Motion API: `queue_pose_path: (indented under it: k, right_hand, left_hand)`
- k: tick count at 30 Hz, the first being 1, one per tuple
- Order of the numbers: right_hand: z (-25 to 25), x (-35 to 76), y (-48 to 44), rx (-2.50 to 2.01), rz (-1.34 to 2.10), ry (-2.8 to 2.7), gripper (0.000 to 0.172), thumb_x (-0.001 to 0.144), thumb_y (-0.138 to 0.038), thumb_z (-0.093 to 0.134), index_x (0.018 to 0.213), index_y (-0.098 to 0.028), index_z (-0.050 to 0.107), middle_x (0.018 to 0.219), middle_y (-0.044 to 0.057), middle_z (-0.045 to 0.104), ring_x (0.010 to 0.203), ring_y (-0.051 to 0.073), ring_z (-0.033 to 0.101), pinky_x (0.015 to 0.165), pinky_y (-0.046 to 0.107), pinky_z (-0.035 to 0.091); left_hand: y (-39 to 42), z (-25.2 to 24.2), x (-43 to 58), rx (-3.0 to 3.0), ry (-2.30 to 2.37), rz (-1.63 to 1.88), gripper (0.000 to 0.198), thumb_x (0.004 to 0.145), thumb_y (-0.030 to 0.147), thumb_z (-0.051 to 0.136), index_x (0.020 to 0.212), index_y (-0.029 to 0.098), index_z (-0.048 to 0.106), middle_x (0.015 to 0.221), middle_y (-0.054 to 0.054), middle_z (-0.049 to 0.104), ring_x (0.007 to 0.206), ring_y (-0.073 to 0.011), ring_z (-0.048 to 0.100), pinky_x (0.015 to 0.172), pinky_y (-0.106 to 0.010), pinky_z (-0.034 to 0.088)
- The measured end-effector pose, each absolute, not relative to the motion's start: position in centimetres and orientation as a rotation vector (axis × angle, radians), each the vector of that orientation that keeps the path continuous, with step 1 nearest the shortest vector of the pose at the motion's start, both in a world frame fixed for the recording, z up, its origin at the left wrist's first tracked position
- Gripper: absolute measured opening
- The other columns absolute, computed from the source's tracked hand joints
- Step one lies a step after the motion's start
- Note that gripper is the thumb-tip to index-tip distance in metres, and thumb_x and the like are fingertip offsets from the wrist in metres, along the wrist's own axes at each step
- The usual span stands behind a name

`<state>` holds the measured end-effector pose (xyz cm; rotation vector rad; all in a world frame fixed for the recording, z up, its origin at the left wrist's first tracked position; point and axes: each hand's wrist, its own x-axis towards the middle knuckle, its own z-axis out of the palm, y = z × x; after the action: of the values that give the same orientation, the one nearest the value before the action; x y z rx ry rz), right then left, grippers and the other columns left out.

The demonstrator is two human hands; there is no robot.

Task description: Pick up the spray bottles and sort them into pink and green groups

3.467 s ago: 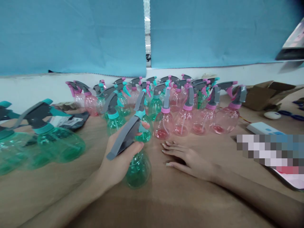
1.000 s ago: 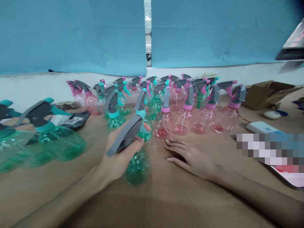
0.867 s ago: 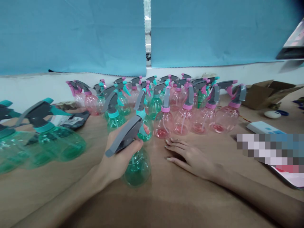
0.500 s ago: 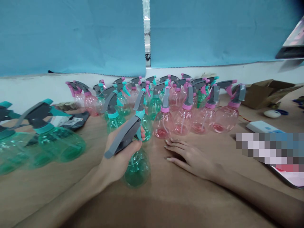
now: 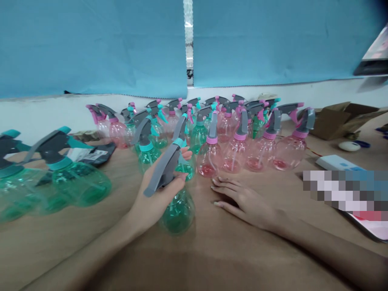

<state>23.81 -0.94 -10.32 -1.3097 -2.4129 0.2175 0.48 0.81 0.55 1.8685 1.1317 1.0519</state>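
My left hand [image 5: 154, 198] is wrapped round the neck of a green spray bottle [image 5: 177, 214] with a grey and teal trigger head, near the middle of the table. Its fingers partly hide the neck. To the right, my right hand [image 5: 242, 200] lies palm down on the wood, fingers spread, holding nothing. Just beyond it stands a pink spray bottle [image 5: 209, 157], first in a front row of pink bottles. Behind my left hand are more green bottles, one of them [image 5: 148, 155] with a teal collar.
Several green bottles [image 5: 80, 184] stand at the left, beside a dark packet [image 5: 100, 153]. Many pink and green bottles fill the back. At the right are an open cardboard box [image 5: 330, 121], a white box [image 5: 336, 162] and a white oval object [image 5: 348, 146].
The held bottle's trigger head is more upright and slightly farther right, with my left hand still round it. My right hand keeps its place.
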Motion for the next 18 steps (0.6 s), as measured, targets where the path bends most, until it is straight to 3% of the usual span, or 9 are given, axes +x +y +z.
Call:
queue_pose_path:
  k: [9, 18]
  right_hand:
    - [-10.47, 23.85, -0.88, -1.294, 0.221, -2.399, 0.045, 0.094, -0.045, 0.044, 0.131, -0.021, 0.051, 0.136, 0.005, 0.052, 0.13, 0.023, 0.041, 0.107, 0.044, 0.035]
    - [-10.41, 23.82, -0.91, -1.28, 0.253, -2.374, 0.045, 0.093, -0.045, 0.045, 0.132, -0.022, 0.05, 0.135, 0.006, 0.053, 0.13, 0.024, 0.041, 0.107, 0.045, 0.035]
  left_hand:
    - [1.26, 0.07, 0.36, 1.97, 1.092, 1.048, 0.045, 0.072, 0.013, 0.05, 0.114, 0.028, 0.057, 0.119, 0.001, 0.063, 0.072, -0.0145, 0.063, 0.073, -0.03, 0.053]
    - [1.28, -0.01, 0.48, 1.971, 1.111, 1.062, 0.041, 0.074, 0.016, 0.05, 0.112, 0.026, 0.057, 0.117, 0.0, 0.063, 0.069, -0.0138, 0.062, 0.07, -0.029, 0.052]
